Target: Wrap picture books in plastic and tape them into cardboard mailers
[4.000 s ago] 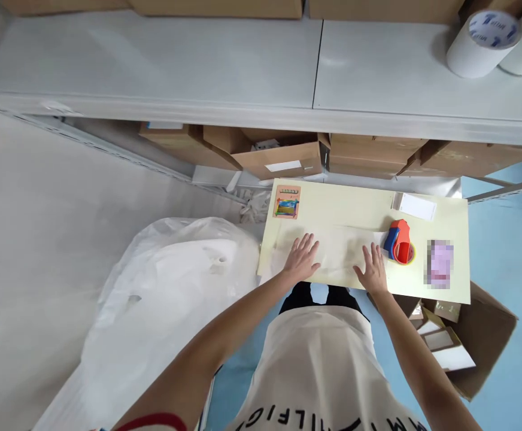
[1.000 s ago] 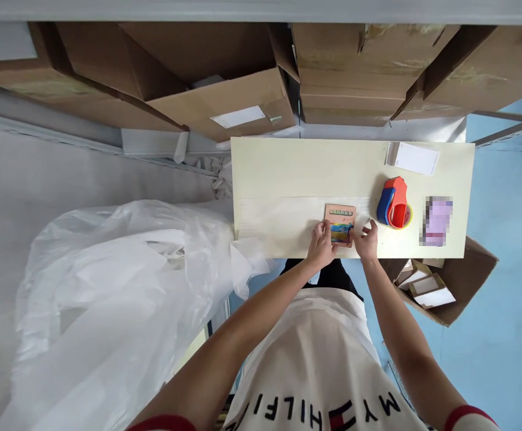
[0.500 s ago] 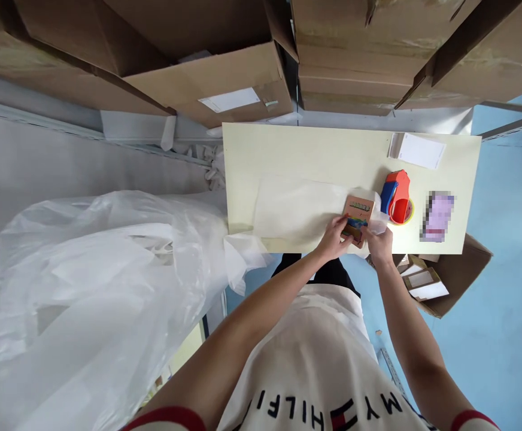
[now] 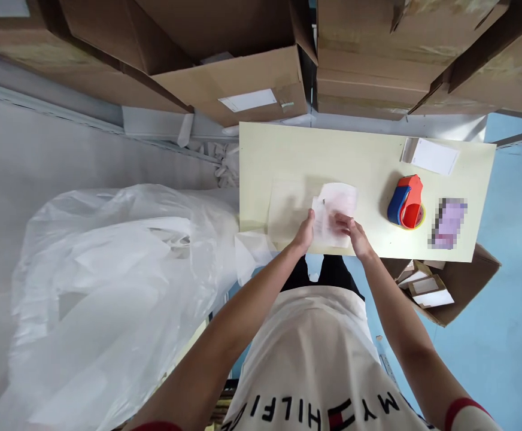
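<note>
- The only writing I can read is on the person's white shirt (image 4: pixel 319 353): the big letters "HILFI" and "MY", upside down from here and cut off by the lower edge of the view.
- A white label (image 4: pixel 247 100) sits on one cardboard box (image 4: pixel 252 78) behind the table, but its print is too small to read. The white paper slip (image 4: pixel 434 157) at the far right corner is the same.
- The wrapped packet (image 4: pixel 335 209) is near the front edge of the pale table (image 4: pixel 297 149), folded in a cloudy white sheet (image 4: pixel 288 206). A pinkish tint shows through, but I cannot tell what is inside.
- The left hand (image 4: pixel 304 234) pinches the packet's left edge between thumb and fingers.
- The right hand (image 4: pixel 351 234) grips the near right corner, fingers laid over the top.
- A red and blue tape dispenser (image 4: pixel 407 202) stands well apart to the right.
- Beside it lies a purple thing (image 4: pixel 448 223) (blurred, not recognisable).
- A large plastic bag (image 4: pixel 108 287) fills the left side.
</note>
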The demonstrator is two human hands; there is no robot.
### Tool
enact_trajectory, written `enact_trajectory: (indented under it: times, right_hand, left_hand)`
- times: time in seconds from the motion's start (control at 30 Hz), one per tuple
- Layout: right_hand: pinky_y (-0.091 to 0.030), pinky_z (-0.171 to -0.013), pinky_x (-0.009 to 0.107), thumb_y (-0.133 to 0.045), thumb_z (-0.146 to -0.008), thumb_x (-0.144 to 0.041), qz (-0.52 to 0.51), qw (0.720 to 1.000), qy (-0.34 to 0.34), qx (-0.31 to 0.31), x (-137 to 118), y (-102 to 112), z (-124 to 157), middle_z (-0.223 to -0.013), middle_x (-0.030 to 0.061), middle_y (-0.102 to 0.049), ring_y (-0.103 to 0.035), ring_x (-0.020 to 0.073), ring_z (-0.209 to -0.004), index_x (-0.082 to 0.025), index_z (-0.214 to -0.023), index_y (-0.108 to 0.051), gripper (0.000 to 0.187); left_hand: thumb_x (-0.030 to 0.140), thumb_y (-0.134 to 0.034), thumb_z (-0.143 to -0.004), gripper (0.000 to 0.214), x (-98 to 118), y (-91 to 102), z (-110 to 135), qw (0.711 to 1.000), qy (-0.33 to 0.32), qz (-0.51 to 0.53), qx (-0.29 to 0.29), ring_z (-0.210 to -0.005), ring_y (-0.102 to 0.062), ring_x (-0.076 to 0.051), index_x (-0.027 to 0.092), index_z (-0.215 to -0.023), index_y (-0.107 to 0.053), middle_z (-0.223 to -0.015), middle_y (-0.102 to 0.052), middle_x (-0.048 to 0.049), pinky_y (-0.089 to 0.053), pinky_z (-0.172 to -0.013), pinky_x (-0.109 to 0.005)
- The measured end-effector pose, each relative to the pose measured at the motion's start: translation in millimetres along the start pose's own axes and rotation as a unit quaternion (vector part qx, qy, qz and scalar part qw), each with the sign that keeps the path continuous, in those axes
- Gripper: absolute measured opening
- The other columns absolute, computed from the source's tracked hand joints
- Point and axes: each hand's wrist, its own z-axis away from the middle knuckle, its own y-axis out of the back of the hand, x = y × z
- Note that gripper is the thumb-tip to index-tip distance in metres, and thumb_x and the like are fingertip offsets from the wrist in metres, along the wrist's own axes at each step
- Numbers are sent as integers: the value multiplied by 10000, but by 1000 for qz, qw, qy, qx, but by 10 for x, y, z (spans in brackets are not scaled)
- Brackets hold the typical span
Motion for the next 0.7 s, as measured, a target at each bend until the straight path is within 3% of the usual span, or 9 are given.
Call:
enact_trajectory:
  times: [0.07,0.17,0.27,0.37,0.47,0.53,0.63,0.7]
  right_hand:
    - [-370,-1071,507,-378,-785,-839,9,1000,-2,3,26,-18,-28,-1367,107,-592,-507,319,-1270,-239,-1242,-641,799]
    - [-411,-1031,493,-464,-799,-773,32,999,26,28,94,-27,-35,-1276,113,-644,-550,304,-1210,-220,-1167,-665,694]
    - [-477,-937,459,-554,-799,-662,83,985,65,139,197,-30,-36,-1219,136,-642,-590,278,-1110,-193,-1113,-654,574]
    - [-510,-861,432,-611,-772,-534,104,966,56,231,288,-27,-71,-1260,153,-589,-587,259,-1076,-199,-1191,-591,537]
    - [-524,-788,409,-662,-694,-441,49,971,19,233,317,17,-125,-1227,147,-594,-604,237,-975,-197,-1261,-520,633]
    - [-518,-750,397,-687,-640,-411,10,972,-3,233,295,95,-138,-1137,124,-627,-606,213,-862,-183,-1210,-534,633]
    - [-502,-722,372,-701,-609,-405,-29,975,-16,219,216,270,-82,-923,63,-653,-590,187,-765,-171,-1013,-576,483]
    - [-496,-701,350,-694,-628,-408,-46,976,0,215,144,372,-10,-844,26,-633,-583,174,-738,-186,-914,-553,389]
  left_hand:
    - [679,-291,-924,650,14,68,11,995,-22,-70,69,-1258,-528,-299,197,-1247,-585,-1279,-622,-133,-433,-1024,-431]
    - [625,-423,-911,608,38,67,71,962,-114,-198,148,-1303,-475,-278,209,-1350,-485,-1409,-502,-136,-368,-1088,-421]
    - [588,-489,-893,599,18,-36,69,938,-162,-292,92,-1311,-454,-284,180,-1332,-495,-1387,-498,-154,-343,-1109,-428]
    - [577,-441,-913,576,-33,-127,-6,946,-85,-308,52,-1277,-488,-302,148,-1284,-535,-1357,-517,-178,-378,-1075,-439]
    - [589,-445,-906,605,-71,-163,-57,961,-46,-271,33,-1214,-550,-288,144,-1310,-518,-1390,-501,-179,-430,-1026,-413]
    - [610,-469,-888,641,-82,-196,-62,967,-41,-249,26,-1234,-545,-293,146,-1329,-508,-1413,-491,-177,-443,-1017,-402]
    - [606,-466,-895,657,-94,-316,-67,977,-33,-213,-1,-1289,-513,-295,151,-1369,-473,-1432,-493,-175,-439,-1032,-400]
    - [579,-433,-922,612,-99,-422,-86,983,-19,-174,-52,-1295,-518,-272,169,-1376,-466,-1422,-518,-157,-436,-1044,-395]
